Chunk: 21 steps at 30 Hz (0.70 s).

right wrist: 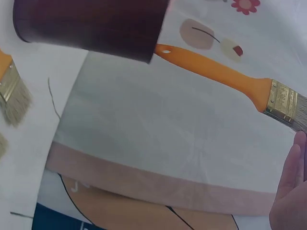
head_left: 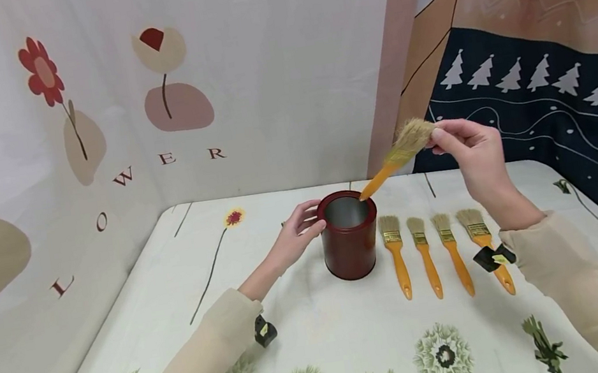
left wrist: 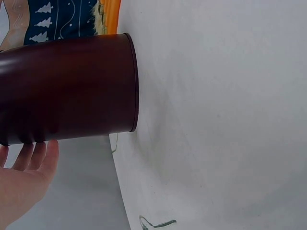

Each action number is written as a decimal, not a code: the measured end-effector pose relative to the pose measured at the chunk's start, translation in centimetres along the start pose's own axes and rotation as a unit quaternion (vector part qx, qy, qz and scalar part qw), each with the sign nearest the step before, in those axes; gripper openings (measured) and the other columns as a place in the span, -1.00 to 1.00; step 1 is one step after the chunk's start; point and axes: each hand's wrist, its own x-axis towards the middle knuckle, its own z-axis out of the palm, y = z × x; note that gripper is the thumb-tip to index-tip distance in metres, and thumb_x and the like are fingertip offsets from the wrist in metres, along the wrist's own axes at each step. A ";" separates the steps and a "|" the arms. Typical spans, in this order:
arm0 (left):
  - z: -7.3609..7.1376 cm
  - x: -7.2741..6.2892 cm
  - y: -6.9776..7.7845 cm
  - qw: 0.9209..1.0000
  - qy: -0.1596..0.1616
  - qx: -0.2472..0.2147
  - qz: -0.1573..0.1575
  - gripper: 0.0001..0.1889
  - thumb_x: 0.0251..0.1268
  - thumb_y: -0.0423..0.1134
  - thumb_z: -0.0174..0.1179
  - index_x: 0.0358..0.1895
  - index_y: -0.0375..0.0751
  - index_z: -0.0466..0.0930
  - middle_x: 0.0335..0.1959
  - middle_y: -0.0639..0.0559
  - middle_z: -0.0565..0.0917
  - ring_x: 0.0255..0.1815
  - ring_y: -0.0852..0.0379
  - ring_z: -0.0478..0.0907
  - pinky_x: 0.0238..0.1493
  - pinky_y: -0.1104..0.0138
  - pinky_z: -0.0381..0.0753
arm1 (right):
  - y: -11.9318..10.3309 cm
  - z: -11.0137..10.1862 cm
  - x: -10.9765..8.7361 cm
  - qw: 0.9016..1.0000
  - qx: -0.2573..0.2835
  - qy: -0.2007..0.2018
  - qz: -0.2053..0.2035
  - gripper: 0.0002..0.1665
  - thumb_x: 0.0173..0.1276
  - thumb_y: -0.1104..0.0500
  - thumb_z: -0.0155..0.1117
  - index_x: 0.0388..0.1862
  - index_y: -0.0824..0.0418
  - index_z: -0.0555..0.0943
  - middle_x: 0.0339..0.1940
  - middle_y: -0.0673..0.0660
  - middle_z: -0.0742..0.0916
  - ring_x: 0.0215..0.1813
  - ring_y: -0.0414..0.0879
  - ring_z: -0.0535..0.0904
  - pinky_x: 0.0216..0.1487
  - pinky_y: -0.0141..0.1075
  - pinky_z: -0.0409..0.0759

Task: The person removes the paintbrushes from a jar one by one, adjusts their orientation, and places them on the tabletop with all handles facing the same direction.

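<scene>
A dark red can [head_left: 349, 250] with an unlidded top stands upright near the back of the table. My left hand [head_left: 299, 233] rests fingertips and thumb against its left side, just under the rim; the left wrist view shows the fingertips at the can's wall [left wrist: 72, 91]. Up and to the right, my right hand [head_left: 470, 148] pinches a paintbrush [head_left: 396, 159] by its pale bristles. The brush slants with its orange handle [right wrist: 206, 67] down toward the can, the handle's end overlapping the rim on the right.
Several more orange-handled paintbrushes lie in a row right of the can, bristles away from me, from the nearest brush [head_left: 398, 262] to the wide brush [head_left: 479, 230] under my right wrist. A printed cloth covers the table [head_left: 308, 327]; printed curtains [head_left: 282, 73] hang behind.
</scene>
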 end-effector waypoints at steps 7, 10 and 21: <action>0.0 0.0 0.0 1.000 0.003 0.002 0.000 -0.47 0.26 -0.29 0.04 0.27 -0.28 0.12 0.18 -0.22 0.29 0.18 -0.07 0.25 0.04 0.20 0.37 | -0.9 -1.3 0.2 0.999 -0.022 0.027 -0.001 -0.84 0.18 0.33 0.20 -0.28 0.40 0.60 -0.42 0.12 0.65 -0.36 -0.10 0.54 -0.27 -0.49 0.50; 0.0 0.0 0.0 1.000 0.003 0.002 -0.001 -0.47 0.26 -0.28 0.04 0.27 -0.27 0.12 0.18 -0.21 0.29 0.18 -0.06 0.25 0.04 0.20 0.37 | -1.0 -2.0 0.2 0.996 -0.076 0.033 0.014 -0.82 0.19 0.28 0.21 -0.25 0.36 0.61 -0.39 0.09 0.64 -0.34 -0.11 0.53 -0.25 -0.51 0.49; 0.0 0.0 -0.1 1.000 0.001 -0.001 0.004 -0.48 0.27 -0.29 0.04 0.26 -0.27 0.13 0.17 -0.22 0.30 0.17 -0.08 0.26 0.04 0.21 0.37 | -0.2 -4.9 -0.1 0.972 -0.228 0.019 0.051 -0.80 0.24 0.22 0.16 -0.17 0.26 0.58 -0.27 0.02 0.55 -0.25 -0.19 0.50 -0.27 -0.59 0.47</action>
